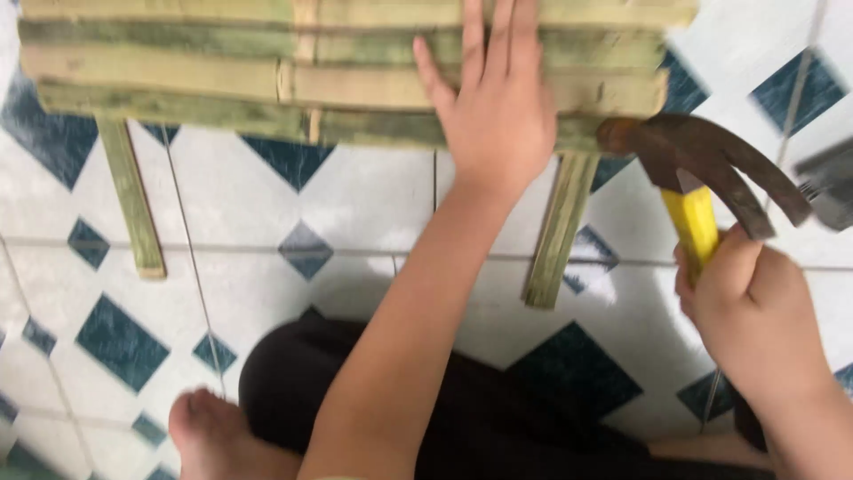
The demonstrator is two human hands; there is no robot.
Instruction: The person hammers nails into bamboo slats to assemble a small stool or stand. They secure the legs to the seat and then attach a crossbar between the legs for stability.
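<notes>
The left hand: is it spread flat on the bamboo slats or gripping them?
Spread flat. The left hand lies palm-down on the bamboo slats, fingers extended and none curled round an edge.

Left hand is flat, palm down, fingers stretched forward and close together, arm reaching straight out. Right hand is curled in a tight fist grip, wrist cocked, off to the side.

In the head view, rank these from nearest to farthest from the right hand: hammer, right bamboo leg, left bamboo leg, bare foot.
From the right hand:
1. Hammer, held by its yellow handle.
2. Right bamboo leg, just left of it.
3. Bare foot, bottom left.
4. Left bamboo leg, far left.
</notes>
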